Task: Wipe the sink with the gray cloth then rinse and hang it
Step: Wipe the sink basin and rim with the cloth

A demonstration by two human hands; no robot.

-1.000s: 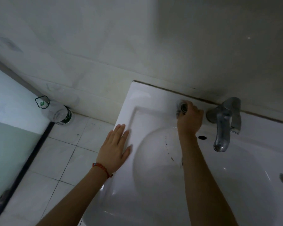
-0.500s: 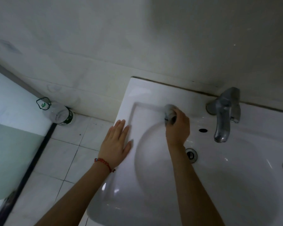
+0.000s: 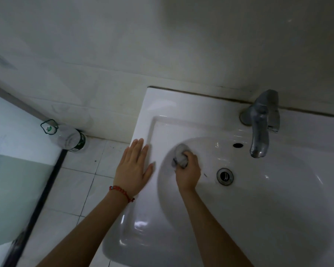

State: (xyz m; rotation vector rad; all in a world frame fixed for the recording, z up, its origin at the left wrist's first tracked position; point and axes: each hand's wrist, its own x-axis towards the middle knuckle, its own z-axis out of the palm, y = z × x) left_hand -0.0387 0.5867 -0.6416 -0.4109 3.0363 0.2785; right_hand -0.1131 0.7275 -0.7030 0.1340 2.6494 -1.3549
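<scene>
A person leans over a white ceramic sink [image 3: 181, 112] set against a tiled wall. The right hand [image 3: 188, 171] grips a bunched gray cloth [image 3: 179, 156], fingers curled around it, pressing it against the upper left slope of the basin, left of the drain [image 3: 225, 176]. The left hand [image 3: 133, 170] rests flat on the sink's left rim, fingers straight and slightly spread; a red bracelet [image 3: 121, 192] circles that wrist. A metal faucet [image 3: 260, 124] stands at the back edge, its spout over the basin near the overflow hole [image 3: 237, 145]. On the tiled floor beside the sink, a clear plastic bottle [image 3: 68, 138] stands in the corner.
</scene>
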